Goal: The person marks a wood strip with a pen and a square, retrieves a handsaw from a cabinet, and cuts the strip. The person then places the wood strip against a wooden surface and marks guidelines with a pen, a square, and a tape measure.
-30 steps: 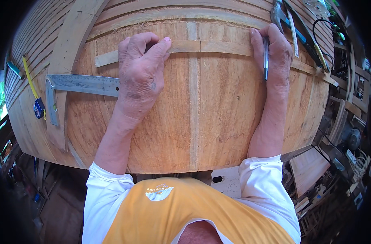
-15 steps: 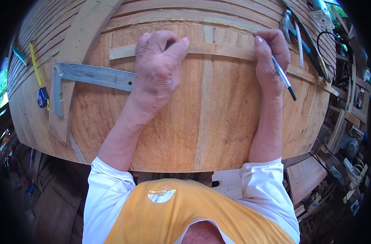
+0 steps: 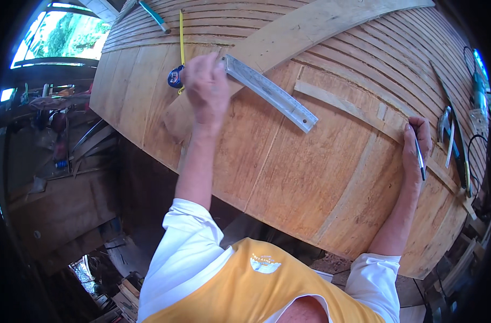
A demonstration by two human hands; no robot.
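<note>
My left hand [image 3: 207,94] is closed at the corner of a metal try square [image 3: 269,92]. Its fingers curl over the short arm, which they hide, while the long blade slants to the right across the wooden surface. A wide pale board [image 3: 288,35] lies beneath the square's corner end. My right hand [image 3: 418,139] grips a slim silver pen [image 3: 420,156] with a dark end pointing back toward me. That hand rests by a thin wooden strip [image 3: 342,102], which runs across the planks.
A blue tape measure [image 3: 175,77] with its yellow blade drawn out lies left of my left hand. Farther back is a teal-handled tool [image 3: 155,17]. A hammer [image 3: 444,126] and other long tools lie at the right. Grooved slats [image 3: 364,46] cover the far part.
My view has turned to the left. My left hand has left the strip and moved left to the square's corner. My right hand keeps the pen beside the strip.
</note>
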